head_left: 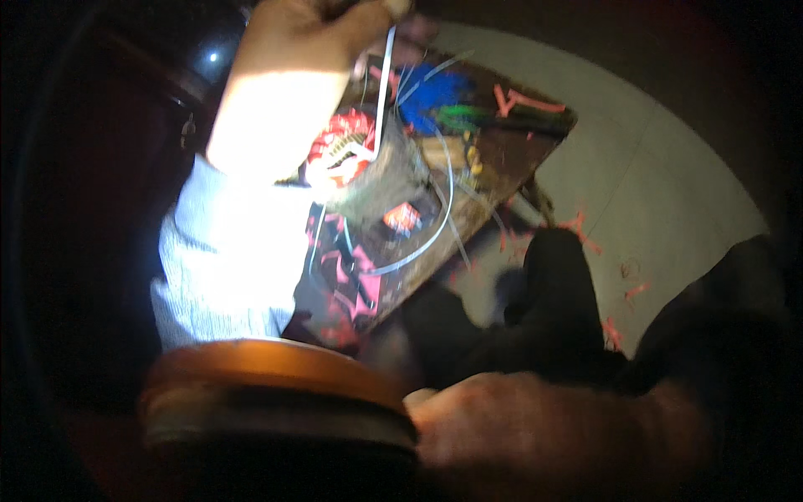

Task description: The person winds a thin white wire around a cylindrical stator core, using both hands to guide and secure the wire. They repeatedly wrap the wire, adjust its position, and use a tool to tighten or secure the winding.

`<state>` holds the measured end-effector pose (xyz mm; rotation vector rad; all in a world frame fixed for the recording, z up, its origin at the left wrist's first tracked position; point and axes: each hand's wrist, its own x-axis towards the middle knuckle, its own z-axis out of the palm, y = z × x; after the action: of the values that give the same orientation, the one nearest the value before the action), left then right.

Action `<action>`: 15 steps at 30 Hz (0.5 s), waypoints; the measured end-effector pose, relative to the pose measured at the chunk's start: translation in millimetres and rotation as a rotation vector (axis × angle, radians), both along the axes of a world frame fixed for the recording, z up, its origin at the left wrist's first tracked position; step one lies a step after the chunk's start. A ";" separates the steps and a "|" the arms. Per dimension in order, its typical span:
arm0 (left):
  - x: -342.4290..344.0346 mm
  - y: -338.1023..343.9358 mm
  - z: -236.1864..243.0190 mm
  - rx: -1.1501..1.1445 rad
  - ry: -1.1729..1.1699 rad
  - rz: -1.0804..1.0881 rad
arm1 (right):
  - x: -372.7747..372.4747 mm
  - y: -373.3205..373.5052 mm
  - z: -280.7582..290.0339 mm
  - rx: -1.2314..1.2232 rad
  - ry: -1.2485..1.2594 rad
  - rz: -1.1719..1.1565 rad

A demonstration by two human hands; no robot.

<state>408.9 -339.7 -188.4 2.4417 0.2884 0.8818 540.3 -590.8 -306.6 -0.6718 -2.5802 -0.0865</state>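
A white strip (383, 92) is pinched tight in the left hand (309, 42) above the far board (468, 176), the right hand (535, 427) is pressed against a near round rim (276, 368), fingers' spread unclear, and steady tension is best kept.

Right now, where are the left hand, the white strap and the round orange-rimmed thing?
left hand (314, 33), head view, back of the hand.
white strap (384, 92), head view, straight stretch below the fist.
round orange-rimmed thing (268, 364), head view, upper rim.
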 end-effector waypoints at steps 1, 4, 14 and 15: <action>-2.0 2.9 2.0 -0.113 -0.043 0.006 | -1.7 1.9 0.2 -0.008 -0.026 0.003; -12.2 3.0 7.7 -0.251 -0.053 -0.031 | -10.3 11.7 1.7 -0.040 -0.045 0.008; -43.7 13.0 9.8 -0.432 -0.130 -0.178 | -54.5 47.1 -33.3 -0.044 -0.247 -0.217; -42.9 14.8 10.3 -0.451 -0.133 -0.247 | -55.4 81.4 -62.3 -0.054 -0.210 -0.299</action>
<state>366.0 -324.9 -178.1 1.9437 0.1166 0.7686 484.9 -509.4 -368.9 -1.1195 -2.6668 -0.1931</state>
